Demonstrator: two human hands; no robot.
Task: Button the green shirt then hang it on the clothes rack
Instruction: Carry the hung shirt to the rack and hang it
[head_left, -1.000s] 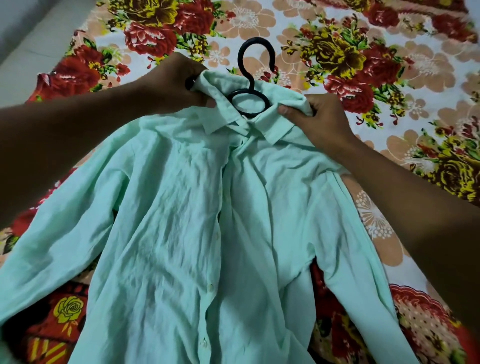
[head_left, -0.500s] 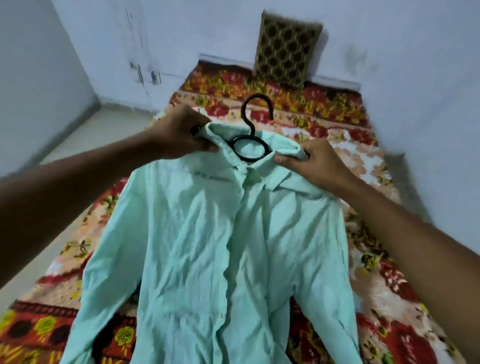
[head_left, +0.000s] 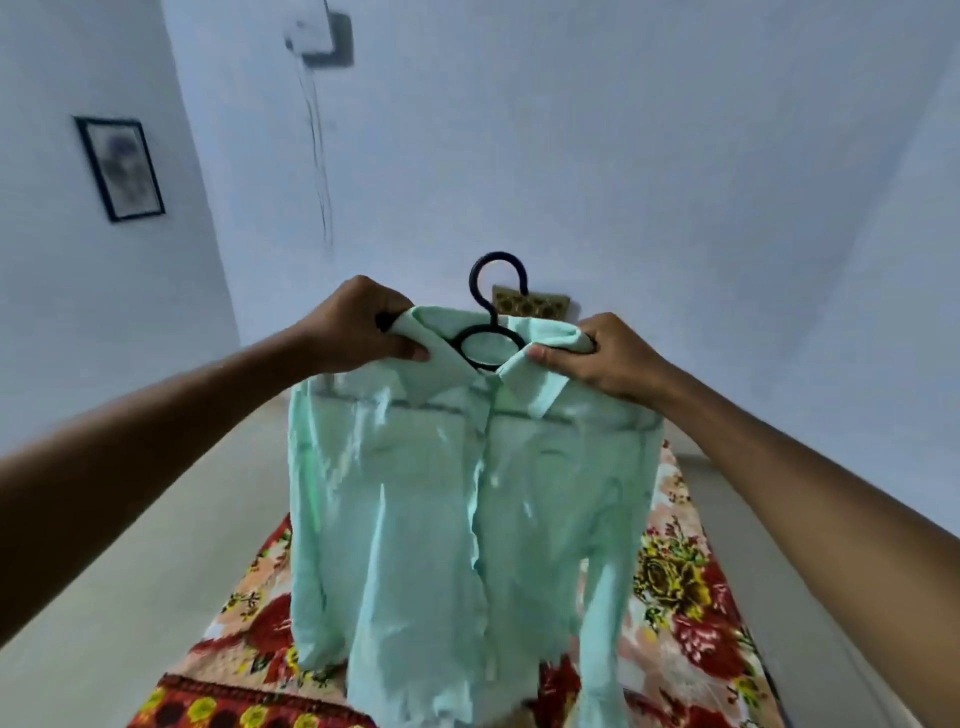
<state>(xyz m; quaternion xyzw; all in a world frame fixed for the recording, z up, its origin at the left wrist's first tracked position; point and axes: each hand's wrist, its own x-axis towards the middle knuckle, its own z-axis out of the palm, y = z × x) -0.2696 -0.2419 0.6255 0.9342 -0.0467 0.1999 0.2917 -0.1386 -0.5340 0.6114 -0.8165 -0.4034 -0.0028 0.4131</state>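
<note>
Left hand (head_left: 358, 326), at centre frame, is curled round the left shoulder of the green shirt (head_left: 467, 509), with the end of the black hanger (head_left: 491, 317) apparently gripped inside the cloth, though that part is hidden. The right hand (head_left: 605, 358) is seen just right of centre, pinching the other side of the collar between thumb and curled fingers. The shirt is held up in the middle of the frame on the hanger, its front placket closed down the centre and its sleeves hanging at either side. The hanger's hook stands upright above the collar against the pale wall (head_left: 649, 156). Below and behind the shirt, a floral bed cover (head_left: 685, 613) is spread across the lower part of the frame. A dark-framed picture (head_left: 120, 167) is hung on the wall at upper left, and a blurred fixture (head_left: 318, 39) is mounted near the top, left of centre.
</note>
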